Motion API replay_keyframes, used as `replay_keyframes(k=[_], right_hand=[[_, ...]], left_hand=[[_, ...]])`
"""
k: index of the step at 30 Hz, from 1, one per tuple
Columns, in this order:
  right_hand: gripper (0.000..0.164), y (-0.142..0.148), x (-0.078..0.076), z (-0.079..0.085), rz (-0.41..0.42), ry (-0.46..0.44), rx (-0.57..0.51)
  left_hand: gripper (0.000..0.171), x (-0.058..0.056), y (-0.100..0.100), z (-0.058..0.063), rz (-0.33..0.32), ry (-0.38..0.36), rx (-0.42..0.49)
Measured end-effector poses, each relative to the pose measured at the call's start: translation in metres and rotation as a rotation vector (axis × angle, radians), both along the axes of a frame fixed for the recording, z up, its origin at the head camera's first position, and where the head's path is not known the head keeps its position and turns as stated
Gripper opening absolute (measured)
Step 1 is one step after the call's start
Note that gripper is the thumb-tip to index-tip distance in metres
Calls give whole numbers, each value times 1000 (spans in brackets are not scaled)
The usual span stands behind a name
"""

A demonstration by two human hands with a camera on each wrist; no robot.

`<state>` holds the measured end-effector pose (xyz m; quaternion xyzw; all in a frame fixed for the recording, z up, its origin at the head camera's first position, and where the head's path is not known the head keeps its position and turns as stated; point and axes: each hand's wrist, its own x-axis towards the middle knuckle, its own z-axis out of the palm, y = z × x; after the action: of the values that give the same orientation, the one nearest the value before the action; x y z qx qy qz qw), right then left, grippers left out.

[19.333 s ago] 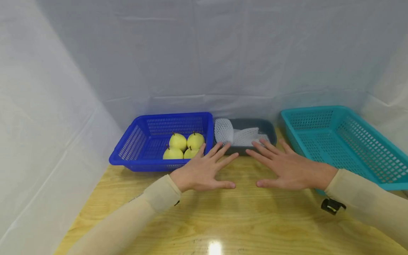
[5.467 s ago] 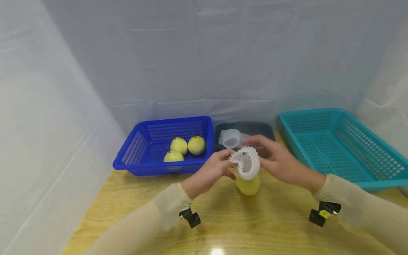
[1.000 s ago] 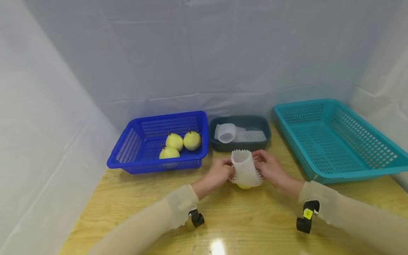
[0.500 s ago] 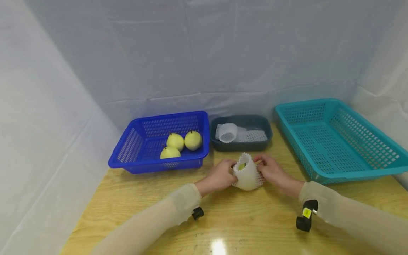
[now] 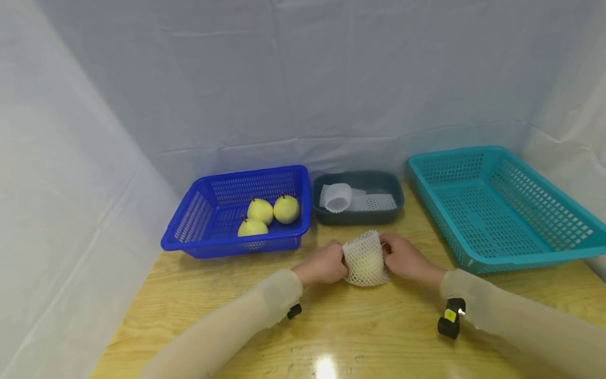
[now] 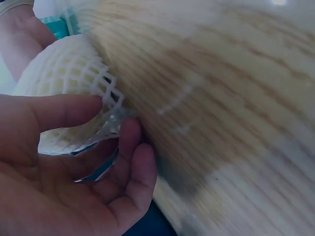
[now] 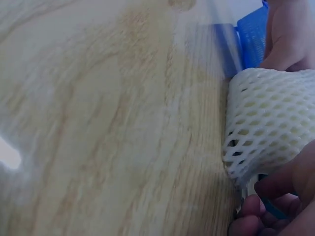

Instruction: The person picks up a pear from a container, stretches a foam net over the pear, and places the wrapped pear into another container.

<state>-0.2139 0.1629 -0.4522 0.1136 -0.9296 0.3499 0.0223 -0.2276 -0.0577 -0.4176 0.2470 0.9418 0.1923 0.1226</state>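
Observation:
A yellow pear stands on the wooden table inside a white foam net [image 5: 365, 259], which wraps its sides down to the table; its flesh shows pale through the mesh. My left hand [image 5: 326, 262] pinches the net's lower edge on the left. In the left wrist view the thumb [image 6: 74, 109] lies on the mesh with the fingers curled beneath. From the other side my right hand [image 5: 405, 258] pinches the net. The right wrist view shows its thumb [image 7: 280, 183] and fingers at the net's bottom edge, near the tabletop.
A blue basket [image 5: 236, 247] with three pears stands at back left. Behind the hands, a dark grey tray [image 5: 360, 217] holds more foam nets [image 5: 338, 197]. At right stands a teal basket [image 5: 478, 202]. Grey sheeting [image 5: 303, 79] hangs behind the table [image 5: 369, 331].
A pear has left the blue basket and a net the tray since the first frame. Over the last second the net has come down round the pear, its top opening turning away from view.

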Motion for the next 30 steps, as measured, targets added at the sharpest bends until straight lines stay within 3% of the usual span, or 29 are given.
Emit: replay_keyframes(k=[4, 8, 10, 12, 17, 22, 30], right_hand=[[21, 2, 5, 2, 12, 6, -66], [39, 4, 12, 9, 53, -18, -137], [48, 5, 15, 14, 93, -36, -166], [56, 6, 18, 19, 140, -61, -195], [69, 5, 21, 30, 239, -162, -234], [75, 5, 22, 31, 285, -247, -233], [83, 7, 23, 25, 302, -264, -217]], left_hand=[[16, 4, -4, 2, -16, -6, -5], [52, 9, -8, 7, -48, -12, 22], [70, 12, -10, 9, -58, -19, 66], [78, 13, -10, 10, -76, -33, 134], [73, 12, -7, 8, -112, -71, 251], [72, 9, -4, 4, -106, -84, 257], [75, 5, 2, -5, -167, -124, 344]])
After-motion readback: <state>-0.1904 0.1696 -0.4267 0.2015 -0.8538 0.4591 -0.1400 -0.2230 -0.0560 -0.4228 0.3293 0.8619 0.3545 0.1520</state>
